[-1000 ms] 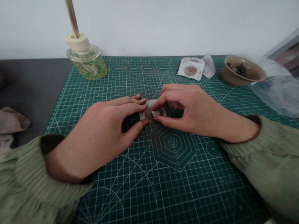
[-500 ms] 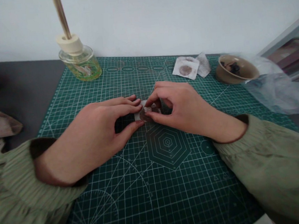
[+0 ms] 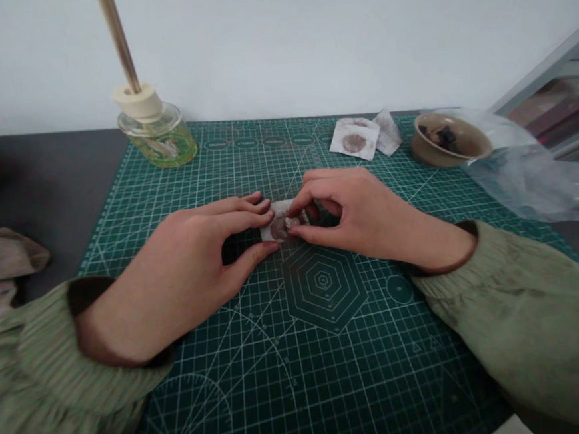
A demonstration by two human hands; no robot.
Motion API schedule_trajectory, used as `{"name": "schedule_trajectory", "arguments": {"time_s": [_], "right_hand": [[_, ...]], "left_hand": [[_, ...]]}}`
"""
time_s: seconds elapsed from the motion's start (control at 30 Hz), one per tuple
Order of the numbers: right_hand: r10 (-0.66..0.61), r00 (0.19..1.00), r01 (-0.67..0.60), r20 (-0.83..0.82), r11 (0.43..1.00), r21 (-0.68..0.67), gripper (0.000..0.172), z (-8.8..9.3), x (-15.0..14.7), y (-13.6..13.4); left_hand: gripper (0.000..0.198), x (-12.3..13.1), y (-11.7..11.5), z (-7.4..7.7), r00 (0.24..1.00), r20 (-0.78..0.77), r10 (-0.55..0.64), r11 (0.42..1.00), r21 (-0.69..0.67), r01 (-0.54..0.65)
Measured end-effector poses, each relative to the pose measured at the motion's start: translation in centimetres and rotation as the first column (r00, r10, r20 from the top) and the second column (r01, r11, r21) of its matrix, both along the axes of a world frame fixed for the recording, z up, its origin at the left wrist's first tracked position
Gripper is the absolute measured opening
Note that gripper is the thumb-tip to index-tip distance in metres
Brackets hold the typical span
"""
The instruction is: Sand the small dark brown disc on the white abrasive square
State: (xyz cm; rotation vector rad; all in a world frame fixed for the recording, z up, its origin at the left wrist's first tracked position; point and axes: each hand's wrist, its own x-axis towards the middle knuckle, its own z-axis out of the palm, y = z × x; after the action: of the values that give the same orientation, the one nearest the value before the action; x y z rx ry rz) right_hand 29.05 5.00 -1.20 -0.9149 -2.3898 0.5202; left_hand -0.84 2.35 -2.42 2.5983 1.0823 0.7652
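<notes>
Between my hands a small white square with a brown round patch (image 3: 279, 228) lies on the green cutting mat (image 3: 256, 300). My left hand (image 3: 199, 251) rests at its left side, thumb and fingers spread apart, the tips touching the square's edges. Over the right part of the square, my right hand (image 3: 341, 206) pinches a small crumpled whitish wad (image 3: 291, 223) between thumb and fingers. The wad's material is too small to tell, and it seems to touch the brown patch. The fingers of my right hand hide the square's right end.
A reed diffuser bottle (image 3: 160, 137) stands at the back left. Back right are another stained white square (image 3: 355, 139), a crumpled white piece (image 3: 388, 133), a brown bowl (image 3: 452, 147) with dark bits, and a clear plastic bag (image 3: 522, 178). A stained cloth (image 3: 6, 252) lies far left.
The pinching fingers of my right hand have shifted slightly right with the wad, showing more of the square. My left hand stays in place. The whole view has tilted a little.
</notes>
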Motion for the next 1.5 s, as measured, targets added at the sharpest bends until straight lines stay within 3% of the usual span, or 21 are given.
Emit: {"name": "schedule_trajectory", "arguments": {"time_s": [0.07, 0.23, 0.3, 0.37, 0.43, 0.5, 0.6, 0.73, 0.97, 1.17, 1.5], "right_hand": [[-0.032, 0.999, 0.033, -0.022, 0.999, 0.029, 0.012, -0.1, -0.2, 0.1], [0.121, 0.992, -0.121, -0.045, 0.993, -0.002, 0.011, 0.3, 0.3, 0.1], [0.046, 0.994, -0.049, -0.103, 0.999, -0.023, 0.012, 0.8, 0.6, 0.0], [-0.065, 0.976, 0.032, -0.209, 0.987, -0.155, 0.018, 1.2, 0.7, -0.2], [-0.138, 0.931, 0.011, -0.339, 0.937, -0.349, 0.028, 1.6, 0.4, -0.5], [-0.143, 0.874, -0.11, -0.464, 0.872, -0.476, 0.034, 1.7, 0.0, -0.6], [-0.078, 0.812, -0.299, -0.579, 0.796, -0.527, 0.04, 1.5, -0.3, -0.6], [-0.014, 0.796, -0.398, -0.605, 0.741, -0.541, 0.044, 1.3, -0.2, -0.6], [-0.038, 0.809, -0.373, -0.587, 0.738, -0.562, 0.047, 1.4, -0.2, -1.1], [-0.051, 0.799, -0.368, -0.599, 0.746, -0.555, 0.04, 1.5, -0.2, -1.1], [-0.049, 0.794, -0.369, -0.606, 0.753, -0.545, 0.039, 1.4, 0.0, -1.2]], "left_hand": [[0.035, 0.0, 0.1, 0.1, 1.0, 0.0, -0.004, 1.0, -0.007, 0.004], [0.035, 0.0, 0.2, -0.2, 1.0, 0.015, -0.013, 0.999, -0.047, 0.014], [0.034, 0.0, 0.1, -0.3, 0.999, 0.029, -0.013, 0.998, -0.055, 0.015], [0.033, 0.1, -0.1, -0.2, 0.999, 0.043, 0.002, 0.999, -0.037, 0.0], [0.034, 0.4, -0.5, 0.4, 0.997, 0.072, 0.015, 1.0, 0.013, -0.016], [0.032, 0.9, -0.9, 1.2, 0.991, 0.132, 0.011, 0.997, 0.079, -0.022], [0.018, 1.5, -1.7, 2.4, 0.978, 0.209, 0.012, 0.994, 0.108, -0.035], [0.007, 1.7, -2.3, 2.8, 0.97, 0.24, 0.041, 0.996, 0.066, -0.058], [0.009, 1.5, -2.5, 2.6, 0.963, 0.24, 0.124, 0.988, 0.056, -0.141], [0.005, 1.4, -2.4, 2.4, 0.951, 0.304, 0.061, 0.989, 0.11, -0.099], [0.004, 1.6, -2.4, 2.5, 0.94, 0.33, 0.087, 0.99, 0.072, -0.117]]}}
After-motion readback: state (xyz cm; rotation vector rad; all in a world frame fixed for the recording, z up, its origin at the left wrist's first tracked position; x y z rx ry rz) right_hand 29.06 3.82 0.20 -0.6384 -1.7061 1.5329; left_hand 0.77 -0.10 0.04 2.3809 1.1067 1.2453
